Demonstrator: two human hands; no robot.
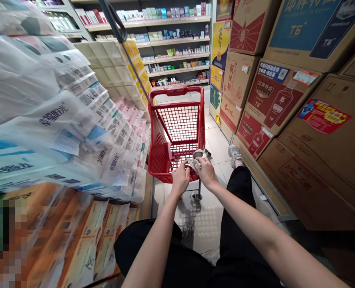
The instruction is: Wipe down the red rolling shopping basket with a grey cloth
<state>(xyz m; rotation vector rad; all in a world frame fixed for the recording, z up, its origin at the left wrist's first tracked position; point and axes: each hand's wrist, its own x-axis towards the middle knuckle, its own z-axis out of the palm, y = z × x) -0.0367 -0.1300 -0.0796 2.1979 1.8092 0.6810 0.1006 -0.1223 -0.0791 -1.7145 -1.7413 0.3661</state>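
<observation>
Your right hand (206, 171) is closed on a crumpled grey cloth (195, 159), just below the middle of the frame, and presses it against the near rim of the red cart (158, 144). Your left hand (180, 179) sits just to the left of it and slightly lower, with its fingers curled shut at the cloth's left end. Whether they pinch the cloth or the rim under it you cannot tell from here. The cloth lies between the two hands and a little above them, its long axis running left to right along the rim, and the right hand is the nearer one to its bulk. Both hands touch the cart's edge. The underside of the cloth and your fingertips are hidden. The cart's dark handle runs off toward the upper left. Wrapped tissue packs (75, 132) fill the left of the frame and stacked boxes (285, 104) fill the right. Shelves (177, 40) of small goods at the top are too small to read. Your shoe (234, 154) rests on the tiled floor (207, 224), right of the cart.
</observation>
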